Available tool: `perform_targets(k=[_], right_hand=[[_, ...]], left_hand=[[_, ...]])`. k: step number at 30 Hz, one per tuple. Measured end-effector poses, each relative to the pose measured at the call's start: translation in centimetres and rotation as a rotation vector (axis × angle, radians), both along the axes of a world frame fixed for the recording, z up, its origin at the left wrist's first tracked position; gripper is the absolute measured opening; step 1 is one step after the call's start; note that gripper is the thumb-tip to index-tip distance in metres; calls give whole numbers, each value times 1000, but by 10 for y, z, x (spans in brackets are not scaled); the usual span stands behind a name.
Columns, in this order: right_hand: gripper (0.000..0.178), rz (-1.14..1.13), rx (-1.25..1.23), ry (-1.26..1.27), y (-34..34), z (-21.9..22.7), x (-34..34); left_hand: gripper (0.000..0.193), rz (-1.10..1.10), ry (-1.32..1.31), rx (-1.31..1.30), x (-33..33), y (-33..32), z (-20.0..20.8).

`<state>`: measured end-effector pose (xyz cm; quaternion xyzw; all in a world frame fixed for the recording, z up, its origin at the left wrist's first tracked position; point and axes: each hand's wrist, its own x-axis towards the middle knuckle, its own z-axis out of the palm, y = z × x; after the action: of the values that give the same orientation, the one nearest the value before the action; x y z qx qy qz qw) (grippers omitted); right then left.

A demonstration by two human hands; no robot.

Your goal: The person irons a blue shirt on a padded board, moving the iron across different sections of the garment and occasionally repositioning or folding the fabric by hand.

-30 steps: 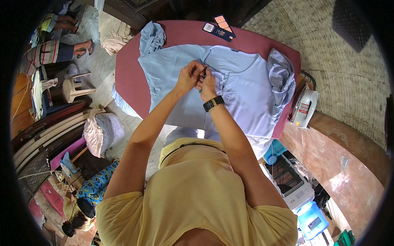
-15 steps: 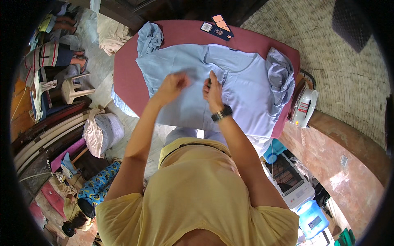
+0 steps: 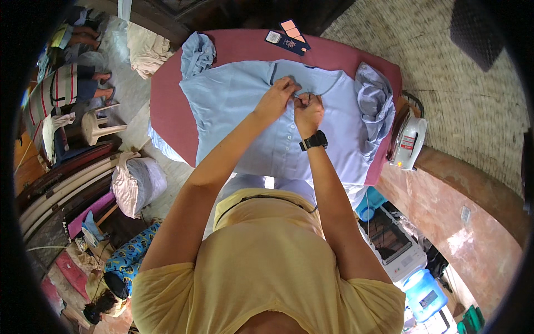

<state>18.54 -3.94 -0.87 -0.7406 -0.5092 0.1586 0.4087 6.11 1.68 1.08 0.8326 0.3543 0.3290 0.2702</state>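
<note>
The light blue shirt (image 3: 250,139) lies spread on a maroon padded board (image 3: 169,114), straight ahead at the person's 12 o'clock, its button front running toward 6 o'clock. The step in hand looks like close detail work at the top of that front, just below the neckline, perhaps tidying a thread or a button. The left hand (image 3: 275,101) is narrow, its fingertips gathered at the cloth; I cannot tell whether fabric or thread sits between them. The right hand (image 3: 309,116), just beside it at 3 o'clock, is closed around a slim dark tool (image 3: 308,97) that pokes up from the fingers. The next move seems to call for the left fingers to steady the spot while the tool's tip works there, without nicking the fabric. From the hands, small white buttons (image 3: 288,137) line up at 6 o'clock, card tags (image 3: 287,39) lie at 12, one bunched sleeve (image 3: 197,54) sits at 10 and the other (image 3: 374,94) at 3, and a white iron (image 3: 410,142) stands between 3 and 4, past the sleeve. Hard to make out: the fingers cover the exact point being worked, the tool is too small to identify surely, the sleeves' folds hide their cuffs, and at 10 o'clock the dark rim cuts into the people in the background.
</note>
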Motion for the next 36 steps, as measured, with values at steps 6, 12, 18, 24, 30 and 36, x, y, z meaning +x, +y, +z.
perform_targets(k=[6,12,18,24,30,36], right_hand=[[9,-6,86,130,-8,2,-1],[10,27,86,145,-10,6,-2],[10,18,16,350,-12,7,-3],[12,-14,-21,472,-13,11,0],[13,14,-33,469,-14,15,0],[14,3,-54,408,-14,22,-3]], left_hand=[[25,-52,114,-92,-11,1,1],[23,-81,79,-14,-14,-1,2],[15,-3,-13,-71,-9,-6,-4],[10,165,-173,-348,-6,-25,2],[8,157,-154,-162,-2,-19,5],[5,140,-92,-214,-2,-18,-2]])
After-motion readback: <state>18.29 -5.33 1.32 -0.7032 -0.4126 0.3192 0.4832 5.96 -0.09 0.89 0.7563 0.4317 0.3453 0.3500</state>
